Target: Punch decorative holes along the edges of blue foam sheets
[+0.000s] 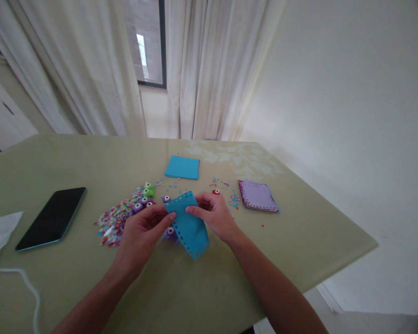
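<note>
Between my two hands is a blue paper card (191,226) with small shapes punched along its edges, tilted above the table. My left hand (141,236) pinches its left edge between thumb and fingers. At the upper right side, my right hand (216,214) grips the card with the thumb on its face. Several small craft punches with eye-like tops lie around my hands: a green punch (148,189), a purple punch (170,232) partly behind the card, and a red punch (216,191) just past my right fingers.
Colourful paper confetti (113,222) is heaped left of my hands. Plain blue cards (183,167) are stacked farther back. A pile of edge-punched cards (259,196), purple on top, sits at right. A dark tablet (52,218), white paper (2,232) and white cable (33,290) lie left.
</note>
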Available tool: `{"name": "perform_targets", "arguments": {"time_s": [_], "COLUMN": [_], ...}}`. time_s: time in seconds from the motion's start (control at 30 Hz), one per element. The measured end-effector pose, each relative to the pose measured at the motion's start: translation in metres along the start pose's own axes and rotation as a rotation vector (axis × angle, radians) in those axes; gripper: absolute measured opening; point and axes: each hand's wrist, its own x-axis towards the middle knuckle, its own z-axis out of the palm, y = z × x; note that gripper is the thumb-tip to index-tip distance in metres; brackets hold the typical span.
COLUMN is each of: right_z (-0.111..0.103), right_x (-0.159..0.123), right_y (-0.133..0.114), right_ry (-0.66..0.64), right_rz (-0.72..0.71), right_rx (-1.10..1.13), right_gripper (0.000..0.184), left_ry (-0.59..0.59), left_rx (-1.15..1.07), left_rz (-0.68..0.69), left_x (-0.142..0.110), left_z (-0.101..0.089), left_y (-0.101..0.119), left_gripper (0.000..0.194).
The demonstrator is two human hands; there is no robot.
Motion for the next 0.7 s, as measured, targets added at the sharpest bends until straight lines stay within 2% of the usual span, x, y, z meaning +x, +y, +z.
{"name": "perform_targets", "arguments": {"time_s": [0.23, 0.43, 0.7], "right_z": [0.0002, 0.0015, 0.0032], "right_x": [-0.0007, -0.0021, -0.0036], "right_y": [0.0036, 0.003, 0.0004], "right_ry": [0.017, -0.005, -0.021], "right_rz": [-0.023, -0.04, -0.048], "right_rx": [-0.081, -0.126, -0.119], "right_gripper": [0.037, 0.033, 0.036], "left_ry": [-0.003, 0.104, 0.121], "left_rx": [-0.023, 0.023, 0.006], "left_rz": [-0.009, 0.003, 0.007], "left_x": [0.0, -0.001, 0.0007], "left_z": [-0.0002, 0.001, -0.0029], "left_y": [-0.0009, 0.0033, -0.0028], "left_gripper": [0.037, 0.036, 0.032]}}
